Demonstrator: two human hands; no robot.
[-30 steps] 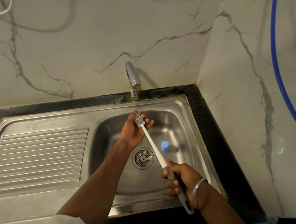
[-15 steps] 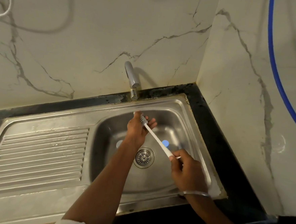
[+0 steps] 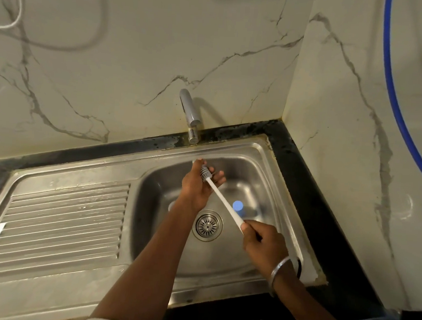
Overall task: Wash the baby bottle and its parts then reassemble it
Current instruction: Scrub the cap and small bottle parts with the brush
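Note:
Over the steel sink basin [image 3: 259,168], below the tap [image 3: 191,118], my left hand [image 3: 197,186] curls its fingers round a small pale bottle part [image 3: 194,161]. Only that part's edge shows at my fingertips. The grey ribbed head of a bottle brush [image 3: 206,173] lies in the same palm. Its white handle [image 3: 224,200] slants down to the right into my right hand [image 3: 264,243], which grips it. A light blue bottle part [image 3: 237,206] stands on the basin floor right of the drain [image 3: 207,225]. Another pale piece [image 3: 171,206] peeks out behind my left wrist.
A ribbed steel drainboard [image 3: 61,219] lies left of the basin. Black counter edging [image 3: 326,205] runs round the sink, with marble walls behind and to the right. A blue hose [image 3: 394,97] hangs on the right wall. No water runs from the tap.
My right hand has moved forward over the basin and turned knuckles-up, still gripping the handle. The brush head stays in my left palm, which has shifted slightly toward the tap.

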